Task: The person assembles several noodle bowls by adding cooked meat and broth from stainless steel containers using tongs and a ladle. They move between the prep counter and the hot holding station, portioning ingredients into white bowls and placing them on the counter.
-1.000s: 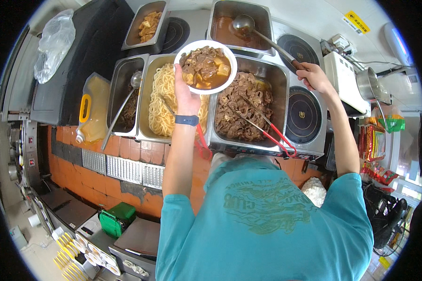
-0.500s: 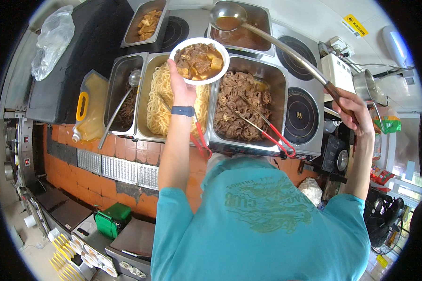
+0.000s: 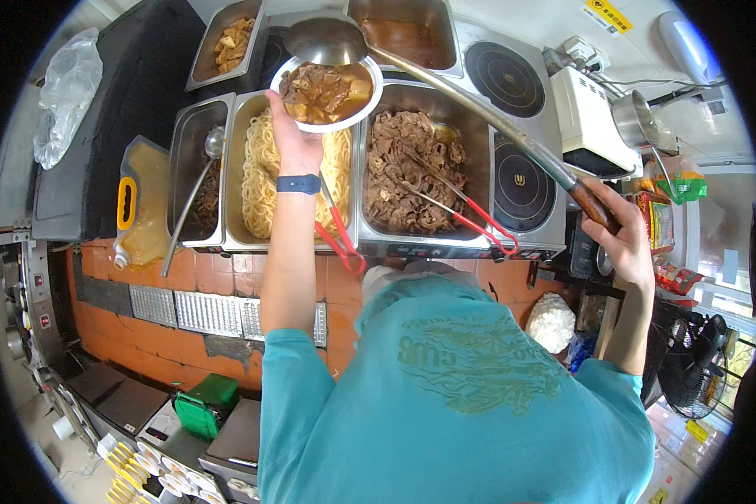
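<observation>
My left hand (image 3: 297, 143) grips a white bowl (image 3: 376, 91) from its near left side, over the far end of a pan of noodles (image 3: 262, 168). Meat chunks and brown broth (image 3: 328, 91) fill the bowl. Closed round the brown wooden handle of a long ladle (image 3: 479, 105) is my right hand (image 3: 617, 227), out at the right. The ladle's metal head (image 3: 326, 42) is tilted above the bowl's far edge, hiding part of it. Sliced meat (image 3: 412, 164) lies in the pan beside the noodles, with red-handled tongs (image 3: 470, 214) in it.
Behind the bowl stands a pan of brown broth (image 3: 403, 42); a pan of brown chunks (image 3: 233, 44) is farther left. A second ladle (image 3: 191, 202) rests in a narrow pan. Red-handled tongs (image 3: 340, 235) lie in the noodles. Round cooktops (image 3: 521, 185) and a yellow-handled jug (image 3: 143, 202) flank the pans.
The ladle head has swung left from above the broth pan to above the bowl and tipped over. My right hand has come lower and nearer. The whole view has shifted slightly.
</observation>
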Tool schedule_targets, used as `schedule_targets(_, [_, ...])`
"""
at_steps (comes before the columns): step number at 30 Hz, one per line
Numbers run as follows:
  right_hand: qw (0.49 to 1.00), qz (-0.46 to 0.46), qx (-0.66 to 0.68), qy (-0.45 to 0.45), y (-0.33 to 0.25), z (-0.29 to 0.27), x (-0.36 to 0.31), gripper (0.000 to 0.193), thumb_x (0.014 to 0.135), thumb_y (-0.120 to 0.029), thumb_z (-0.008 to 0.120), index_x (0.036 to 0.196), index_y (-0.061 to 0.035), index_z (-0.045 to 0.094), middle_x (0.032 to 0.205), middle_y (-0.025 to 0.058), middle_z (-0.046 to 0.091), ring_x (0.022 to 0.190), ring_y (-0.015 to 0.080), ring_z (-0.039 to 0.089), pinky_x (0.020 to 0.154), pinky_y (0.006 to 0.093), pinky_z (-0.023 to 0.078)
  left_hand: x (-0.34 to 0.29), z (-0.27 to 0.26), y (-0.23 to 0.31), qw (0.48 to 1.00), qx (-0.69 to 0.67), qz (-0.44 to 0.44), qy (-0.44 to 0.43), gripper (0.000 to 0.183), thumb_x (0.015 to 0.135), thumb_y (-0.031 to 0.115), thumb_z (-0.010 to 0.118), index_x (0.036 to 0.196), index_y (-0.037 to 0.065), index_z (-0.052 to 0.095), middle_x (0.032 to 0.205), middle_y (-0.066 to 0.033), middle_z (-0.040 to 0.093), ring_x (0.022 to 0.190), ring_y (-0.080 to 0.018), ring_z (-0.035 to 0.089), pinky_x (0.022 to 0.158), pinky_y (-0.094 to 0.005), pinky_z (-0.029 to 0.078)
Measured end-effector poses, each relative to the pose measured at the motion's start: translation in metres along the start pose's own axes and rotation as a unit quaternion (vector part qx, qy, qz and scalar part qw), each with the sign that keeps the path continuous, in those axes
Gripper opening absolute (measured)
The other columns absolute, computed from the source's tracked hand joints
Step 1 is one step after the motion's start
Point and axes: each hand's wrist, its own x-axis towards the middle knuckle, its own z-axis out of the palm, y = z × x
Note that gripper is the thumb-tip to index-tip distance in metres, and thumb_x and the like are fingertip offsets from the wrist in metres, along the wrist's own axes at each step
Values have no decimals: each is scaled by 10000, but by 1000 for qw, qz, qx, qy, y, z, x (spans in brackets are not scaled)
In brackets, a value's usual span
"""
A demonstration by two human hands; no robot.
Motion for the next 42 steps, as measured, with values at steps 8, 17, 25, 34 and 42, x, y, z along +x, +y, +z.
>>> schedule_targets(8, [878,112,449,-122,43,-8,19,653,955,-317,656,1402,110,447,754,18,539,404,12,395,309,155,302,-46,-1,-4,998,-40,50,25,585,1065,518,409,1456,88,464,1475,-103,517,1357,-264,494,1140,-423,400])
schedule_targets(17, [820,162,534,-123,142,63,181,283,1006,-155,624,1220,30,613,831,-21,581,662,-6,485,483,103,355,-225,-21,-7,982,-61,167,70,702,1014,592,476,1505,98,390,1487,-148,481,1365,-312,480,1114,-484,431])
schedule_targets(25, [763,79,569,-298,154,98,297,461,1043,-155,564,1377,131,426,930,24,496,743,75,436,597,194,391,-376,-38,-18,901,-97,318,279,581,1050,536,442,1414,87,501,1411,-91,576,1292,-227,540,1102,-390,426])
schedule_targets(34, [708,79,573,-404,183,96,381,465,1033,-126,532,1389,149,414,1082,127,573,872,168,542,765,253,476,-525,-75,-56,800,-154,423,398,601,1041,521,477,1443,75,474,1417,-110,560,1309,-247,526,1109,-416,430])
schedule_targets(42, [789,80,558,-245,149,101,207,417,1068,-260,433,1328,46,543,1026,85,692,877,151,629,725,253,503,-616,-149,-69,792,-165,396,435,675,1033,574,416,1519,106,404,1550,-112,434,1411,-309,430,1170,-523,359])
